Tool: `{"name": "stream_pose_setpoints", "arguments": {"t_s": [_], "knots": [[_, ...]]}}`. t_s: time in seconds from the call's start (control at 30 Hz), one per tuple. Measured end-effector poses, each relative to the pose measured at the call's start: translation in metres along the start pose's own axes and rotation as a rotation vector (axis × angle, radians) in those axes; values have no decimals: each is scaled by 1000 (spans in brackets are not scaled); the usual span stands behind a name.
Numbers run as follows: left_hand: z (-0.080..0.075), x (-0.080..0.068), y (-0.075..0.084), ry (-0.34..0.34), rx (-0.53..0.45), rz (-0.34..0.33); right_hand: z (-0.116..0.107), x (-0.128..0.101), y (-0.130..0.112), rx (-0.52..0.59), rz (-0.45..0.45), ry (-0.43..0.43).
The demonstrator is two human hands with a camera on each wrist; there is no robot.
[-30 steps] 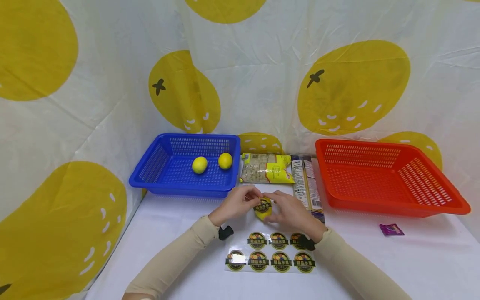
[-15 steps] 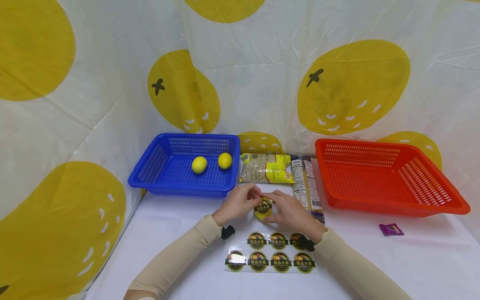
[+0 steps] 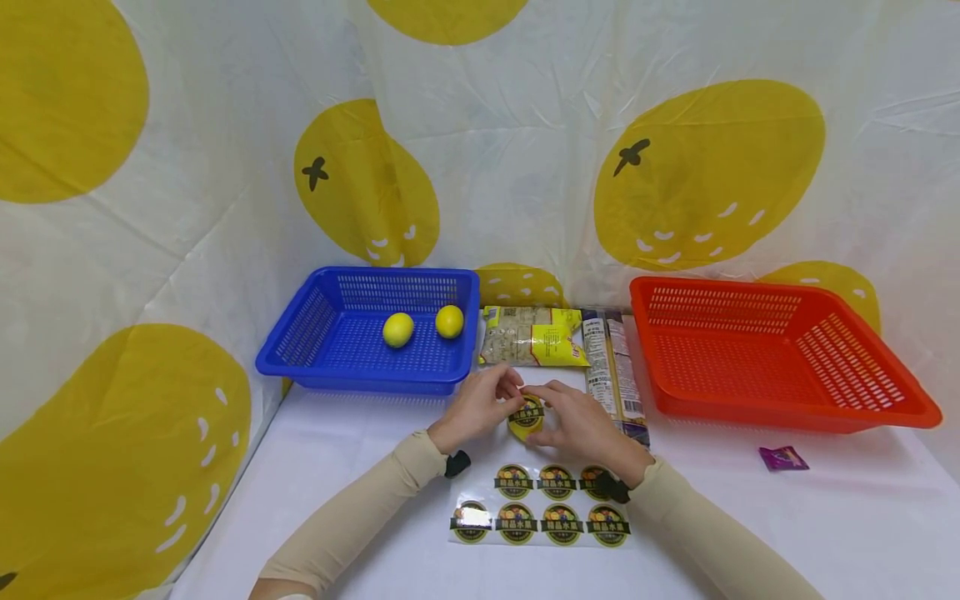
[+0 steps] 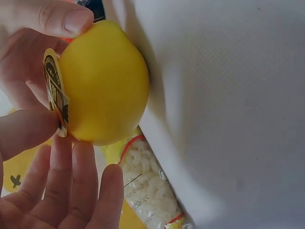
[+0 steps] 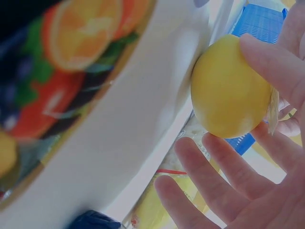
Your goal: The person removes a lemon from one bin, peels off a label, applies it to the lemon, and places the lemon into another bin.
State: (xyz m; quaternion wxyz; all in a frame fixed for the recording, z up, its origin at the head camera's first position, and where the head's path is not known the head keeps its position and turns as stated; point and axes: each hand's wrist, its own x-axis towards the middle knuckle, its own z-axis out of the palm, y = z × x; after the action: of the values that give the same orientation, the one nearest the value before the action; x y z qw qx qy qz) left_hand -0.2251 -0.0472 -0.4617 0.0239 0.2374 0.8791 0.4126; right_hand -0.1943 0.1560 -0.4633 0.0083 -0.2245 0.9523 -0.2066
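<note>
A yellow lemon [image 3: 525, 434] is upright on the white table between both hands. A round dark fruit-label sticker [image 3: 527, 412] lies against its upper side, and in the left wrist view the sticker [image 4: 56, 90] stands partly off the peel at its edges. My left hand [image 3: 477, 407] pinches the sticker's edge between thumb and fingers. From the other side, my right hand [image 3: 583, 423] grips the lemon [image 5: 231, 88] between thumb and fingers, its outer fingers spread. Nearer the body lies a sheet of several matching stickers [image 3: 474, 486], partly under the right wrist.
A blue basket [image 3: 360, 377] with two lemons [image 3: 398, 330] stands back left. At back right is a red basket [image 3: 757, 415]. Between them lie yellow food bags [image 3: 558, 343] and a long packet [image 3: 617, 367]. A small purple packet [image 3: 783, 459] lies before the red basket.
My left forearm and wrist have shifted slightly right and up. Both hands keep their places at the lemon and the sticker; the rest looks the same.
</note>
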Motion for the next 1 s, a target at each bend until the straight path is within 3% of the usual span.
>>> {"name": "stream_pose_setpoints", "arguments": {"t_s": [0.27,0.6,0.83,1.0], "knots": [[2,1,-2,23,-24,27,-1,-2,1,40,6,-6],[4,1,-2,26,-7,23,-2,0,9,203,43,-69],[5,-1,-5,40,-29,33,1,-1,8,205,36,-41],[4,-9,-7,24,-69,-3,2,-2,6,190,20,-12]]}}
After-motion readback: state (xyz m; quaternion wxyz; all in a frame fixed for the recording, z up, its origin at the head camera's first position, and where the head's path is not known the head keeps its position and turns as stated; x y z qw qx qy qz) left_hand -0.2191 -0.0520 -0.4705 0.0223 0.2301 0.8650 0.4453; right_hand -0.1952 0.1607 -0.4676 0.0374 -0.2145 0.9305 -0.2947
